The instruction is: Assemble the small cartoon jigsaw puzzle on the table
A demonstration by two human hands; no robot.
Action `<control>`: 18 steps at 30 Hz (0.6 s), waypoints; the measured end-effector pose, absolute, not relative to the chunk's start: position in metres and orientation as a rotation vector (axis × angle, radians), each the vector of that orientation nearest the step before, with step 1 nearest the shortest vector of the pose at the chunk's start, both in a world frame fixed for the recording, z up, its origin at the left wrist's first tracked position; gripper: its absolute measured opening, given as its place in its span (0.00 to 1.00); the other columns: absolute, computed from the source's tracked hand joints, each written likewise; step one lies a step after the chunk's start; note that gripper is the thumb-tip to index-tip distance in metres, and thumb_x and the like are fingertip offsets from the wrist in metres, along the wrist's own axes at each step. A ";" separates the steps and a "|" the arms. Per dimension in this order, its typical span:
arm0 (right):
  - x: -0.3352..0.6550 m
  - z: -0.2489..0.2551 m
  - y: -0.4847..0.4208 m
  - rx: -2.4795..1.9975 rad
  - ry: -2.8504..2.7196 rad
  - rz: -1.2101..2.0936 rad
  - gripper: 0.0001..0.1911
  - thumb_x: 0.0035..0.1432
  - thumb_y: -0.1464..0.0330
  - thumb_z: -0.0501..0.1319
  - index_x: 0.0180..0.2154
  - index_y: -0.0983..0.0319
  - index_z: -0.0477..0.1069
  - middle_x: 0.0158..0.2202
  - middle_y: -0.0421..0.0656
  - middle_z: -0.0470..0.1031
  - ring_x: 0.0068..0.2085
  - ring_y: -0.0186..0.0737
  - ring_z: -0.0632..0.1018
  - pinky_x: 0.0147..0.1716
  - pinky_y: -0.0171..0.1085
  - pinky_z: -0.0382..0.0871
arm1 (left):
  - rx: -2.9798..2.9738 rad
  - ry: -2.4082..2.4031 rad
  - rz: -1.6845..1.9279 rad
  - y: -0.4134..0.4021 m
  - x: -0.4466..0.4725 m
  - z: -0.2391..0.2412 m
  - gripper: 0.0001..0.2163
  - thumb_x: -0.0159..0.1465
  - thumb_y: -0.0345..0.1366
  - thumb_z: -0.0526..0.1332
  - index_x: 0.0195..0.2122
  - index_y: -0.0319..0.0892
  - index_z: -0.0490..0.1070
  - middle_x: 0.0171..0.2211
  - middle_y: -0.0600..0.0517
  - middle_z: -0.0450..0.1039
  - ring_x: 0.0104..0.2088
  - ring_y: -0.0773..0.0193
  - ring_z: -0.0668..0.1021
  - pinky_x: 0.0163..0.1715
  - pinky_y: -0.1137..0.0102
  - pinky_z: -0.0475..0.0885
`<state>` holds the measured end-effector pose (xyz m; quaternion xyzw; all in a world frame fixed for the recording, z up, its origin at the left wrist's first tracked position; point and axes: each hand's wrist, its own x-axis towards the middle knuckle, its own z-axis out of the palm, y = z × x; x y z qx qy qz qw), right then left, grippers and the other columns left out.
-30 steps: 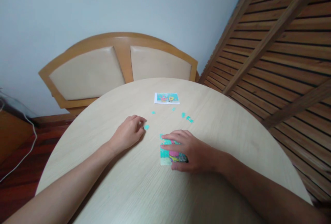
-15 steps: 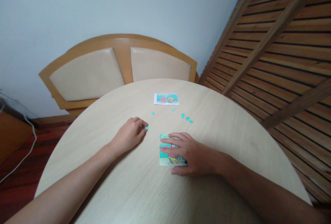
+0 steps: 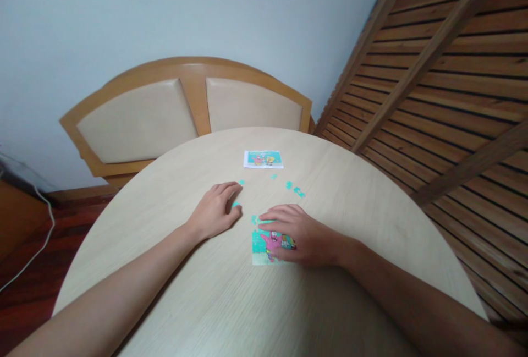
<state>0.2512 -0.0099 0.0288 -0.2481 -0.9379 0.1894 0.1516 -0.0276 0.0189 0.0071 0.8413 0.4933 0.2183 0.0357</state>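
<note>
A partly assembled jigsaw puzzle (image 3: 259,244) with a pink cartoon starfish lies flat on the round table. My right hand (image 3: 303,236) rests over its right side, fingers spread and thumb near the lower part, hiding some of the picture. My left hand (image 3: 215,208) is to the left of the puzzle, its thumb and fingers apart. Between them a small turquoise puzzle piece (image 3: 235,204) shows on the table. The fingertips of that hand reach another turquoise piece (image 3: 241,182); whether they touch it I cannot tell.
Several loose turquoise pieces (image 3: 299,192) lie beyond the puzzle. Farther back sits a reference picture sheet (image 3: 264,159) with two cartoon figures. A padded bench back (image 3: 140,120) stands behind the table (image 3: 185,302), and a slatted wooden screen (image 3: 445,82) rises at the right.
My left hand has opened, its fingers stretching forward to the farther piece. My right hand has shifted up the puzzle and its thumb has moved up, uncovering more of the picture's lower part.
</note>
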 end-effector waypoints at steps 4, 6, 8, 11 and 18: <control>0.253 0.027 -0.007 -0.737 -2.680 0.530 0.25 0.64 0.56 0.64 0.59 0.57 0.73 0.61 0.49 0.72 0.62 0.50 0.69 0.62 0.51 0.57 | 2.637 1.542 0.513 0.020 -0.025 0.005 0.28 0.68 0.41 0.57 0.68 0.38 0.59 0.67 0.39 0.62 0.65 0.41 0.65 0.63 0.47 0.62; 0.253 0.026 -0.007 -0.731 -2.683 0.523 0.24 0.64 0.56 0.64 0.59 0.57 0.73 0.61 0.48 0.72 0.62 0.50 0.69 0.62 0.51 0.58 | 2.647 1.526 0.497 0.019 -0.025 0.006 0.28 0.68 0.42 0.57 0.68 0.38 0.59 0.66 0.39 0.64 0.65 0.41 0.65 0.63 0.47 0.62; 0.252 0.026 -0.007 -0.727 -2.682 0.515 0.24 0.64 0.56 0.64 0.58 0.57 0.73 0.61 0.48 0.73 0.61 0.50 0.70 0.62 0.51 0.59 | 2.667 1.483 0.527 0.017 -0.025 0.009 0.27 0.69 0.43 0.57 0.67 0.40 0.60 0.64 0.39 0.66 0.63 0.42 0.67 0.62 0.47 0.64; 0.253 0.026 -0.006 -0.734 -2.668 0.506 0.23 0.65 0.56 0.62 0.58 0.57 0.73 0.60 0.48 0.74 0.60 0.49 0.70 0.61 0.51 0.59 | 2.699 1.401 0.561 0.016 -0.024 0.012 0.24 0.69 0.43 0.57 0.64 0.40 0.63 0.58 0.39 0.70 0.57 0.45 0.72 0.58 0.50 0.68; 0.257 0.028 -0.003 -0.782 -2.651 0.513 0.22 0.66 0.55 0.62 0.57 0.58 0.74 0.59 0.49 0.74 0.60 0.50 0.71 0.61 0.51 0.60 | 2.676 1.247 0.644 0.017 -0.024 0.015 0.10 0.71 0.36 0.56 0.47 0.42 0.75 0.46 0.44 0.75 0.48 0.54 0.77 0.51 0.58 0.73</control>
